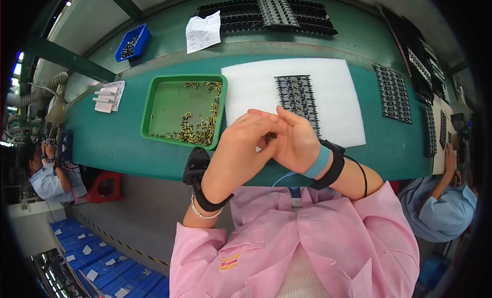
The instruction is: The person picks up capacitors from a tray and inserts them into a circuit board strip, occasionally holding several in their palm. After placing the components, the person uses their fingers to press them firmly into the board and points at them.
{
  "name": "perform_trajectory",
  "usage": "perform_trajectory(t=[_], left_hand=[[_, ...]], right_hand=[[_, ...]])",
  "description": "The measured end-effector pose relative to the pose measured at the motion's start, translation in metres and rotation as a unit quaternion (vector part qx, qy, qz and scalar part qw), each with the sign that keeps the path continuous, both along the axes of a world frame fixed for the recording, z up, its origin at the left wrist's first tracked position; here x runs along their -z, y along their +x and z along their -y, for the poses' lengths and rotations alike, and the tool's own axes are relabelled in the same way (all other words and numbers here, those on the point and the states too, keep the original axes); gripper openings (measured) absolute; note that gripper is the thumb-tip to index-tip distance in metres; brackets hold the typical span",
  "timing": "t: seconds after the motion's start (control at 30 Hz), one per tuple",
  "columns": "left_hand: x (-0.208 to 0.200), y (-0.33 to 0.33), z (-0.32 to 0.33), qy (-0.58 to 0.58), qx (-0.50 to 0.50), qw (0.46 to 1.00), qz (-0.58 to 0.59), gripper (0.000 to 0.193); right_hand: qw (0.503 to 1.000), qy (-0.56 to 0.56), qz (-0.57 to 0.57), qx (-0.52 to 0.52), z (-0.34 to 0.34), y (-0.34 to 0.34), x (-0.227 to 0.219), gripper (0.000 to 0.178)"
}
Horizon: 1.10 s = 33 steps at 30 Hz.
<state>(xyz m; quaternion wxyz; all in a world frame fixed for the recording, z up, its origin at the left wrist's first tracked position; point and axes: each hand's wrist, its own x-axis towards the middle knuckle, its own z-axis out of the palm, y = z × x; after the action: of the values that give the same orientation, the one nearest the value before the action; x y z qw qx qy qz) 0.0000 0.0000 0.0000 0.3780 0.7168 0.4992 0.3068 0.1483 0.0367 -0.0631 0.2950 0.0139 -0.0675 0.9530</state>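
Observation:
My left hand (241, 148) curves palm-down over my right hand (298, 142), whose palm is turned up. Between them, a few small dark parts (270, 138) show in the hollow; they resemble the capacitors in the tray, but the fingers hide most of them. Both hands are above the near edge of a white foam sheet (246, 88). A panel of dark circuit boards (296, 93) lies on the foam just beyond my fingers. To the left stands a green tray (145, 109) with many loose yellow-and-black cylindrical capacitors (193, 131).
A blue bin (143, 37) of small parts, a paper sheet (203, 32) and black racks (236, 16) line the back. More board panels (392, 93) lie right. White blocks (105, 99) sit left. Co-workers (56, 177) (442, 206) sit at both sides. A blue cord (279, 179) hangs from my right wrist.

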Motion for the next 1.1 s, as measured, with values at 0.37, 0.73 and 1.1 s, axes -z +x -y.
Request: perform_trajectory(t=[0.37,0.73,1.1], left_hand=[[0.048,0.050,-0.009,0.059,-0.291,0.825,0.482,0.031],[0.101,0.042,-0.004,-0.222,-0.048,0.472,0.852,0.048],[0.106,0.022,-0.017,-0.259,-0.060,0.492,0.829,0.051]], right_hand=[[0.961,-0.041,0.220,0.164,-0.006,0.031,-0.013,0.053],[0.863,0.364,0.260,0.233,-0.001,0.006,0.010,0.053],[0.376,0.698,0.525,0.311,-0.024,0.025,0.013,0.024]])
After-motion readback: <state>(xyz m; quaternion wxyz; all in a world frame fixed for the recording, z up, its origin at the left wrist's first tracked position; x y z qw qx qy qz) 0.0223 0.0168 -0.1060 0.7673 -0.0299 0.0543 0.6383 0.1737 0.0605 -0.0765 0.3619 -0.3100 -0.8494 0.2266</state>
